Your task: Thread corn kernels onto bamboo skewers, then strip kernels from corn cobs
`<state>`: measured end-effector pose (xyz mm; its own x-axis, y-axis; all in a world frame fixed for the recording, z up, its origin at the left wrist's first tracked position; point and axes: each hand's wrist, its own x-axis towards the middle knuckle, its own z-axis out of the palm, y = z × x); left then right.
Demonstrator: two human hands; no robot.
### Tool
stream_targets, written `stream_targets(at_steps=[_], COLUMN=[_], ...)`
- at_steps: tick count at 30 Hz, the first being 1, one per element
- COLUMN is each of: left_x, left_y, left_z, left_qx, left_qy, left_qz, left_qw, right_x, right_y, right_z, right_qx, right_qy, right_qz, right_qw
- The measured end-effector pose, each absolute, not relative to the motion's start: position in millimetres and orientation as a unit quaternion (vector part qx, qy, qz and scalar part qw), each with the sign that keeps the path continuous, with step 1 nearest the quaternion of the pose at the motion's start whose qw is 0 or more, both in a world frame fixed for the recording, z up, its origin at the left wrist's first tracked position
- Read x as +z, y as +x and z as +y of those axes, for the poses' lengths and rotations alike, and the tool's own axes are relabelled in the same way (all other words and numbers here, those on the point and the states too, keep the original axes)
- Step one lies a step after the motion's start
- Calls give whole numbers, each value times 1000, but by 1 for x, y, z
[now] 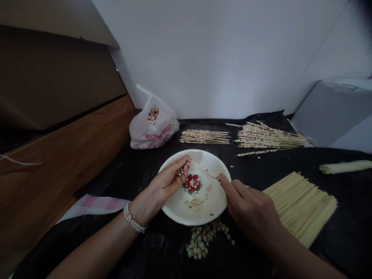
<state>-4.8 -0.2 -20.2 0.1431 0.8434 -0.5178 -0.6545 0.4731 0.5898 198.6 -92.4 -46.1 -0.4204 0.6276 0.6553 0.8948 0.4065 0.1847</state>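
Note:
Over a white enamel bowl (171,209) with a red flower print, both hands work at a thin wooden skewer (207,170) threaded with small cream and dark red kernels, which look like corn. My right hand (247,203) grips its near right part, fingers closed around it. At the skewer's bare left tip, my left hand (173,176) pinches with thumb and forefinger; more kernels (180,171) sit in its curled fingers. Whether the pinch holds the tip or a kernel on it is too small to tell. Loose kernels (195,203) lie in the bowl.
Several larger pale pieces (197,242) lie before the bowl on black plastic sheeting (151,240). Bare skewers (302,205) are at right. Behind lie filled skewers (203,136), a bigger filled pile (261,135) and a white plastic bag (154,128) of kernels. A white wall (203,58) stands behind.

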Motion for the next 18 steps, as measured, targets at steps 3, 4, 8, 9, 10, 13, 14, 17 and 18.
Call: stream_targets(at_steps=[3, 4, 8, 9, 10, 13, 14, 17, 18], left_x=[-20, -20, -19, -19, -19, -18, -18, -19, -19], left_y=[-4, -4, -3, -3, -2, -1, -1, -2, -2], left_z=[0, 0, -1, -1, -1, -2, -1, -1, 0], left_qx=[500, 501, 506, 506, 506, 506, 505, 499, 498], left_qy=[107, 105, 90, 87, 84, 81, 80, 75, 72], left_qz=[420, 418, 411, 411, 411, 411, 411, 409, 409], left_qw=[750, 750, 753, 753, 753, 754, 755, 760, 761], right_x=[-46, -46, -47, -47, -47, -47, -48, -48, -48], right_y=[198, 198, 197, 197, 197, 198, 198, 198, 198], right_z=[-93, -93, -92, -92, -91, -91, -92, -92, -92], right_qx=[-268, -267, -266, -267, -266, -263, -263, -264, -263], right_qy=[-475, -474, -474, -474, -474, -474, -474, -473, -472], right_qz=[-799, -800, -801, -801, -801, -801, -801, -801, -801], right_qw=[252, 252, 249, 250, 251, 254, 253, 256, 257])
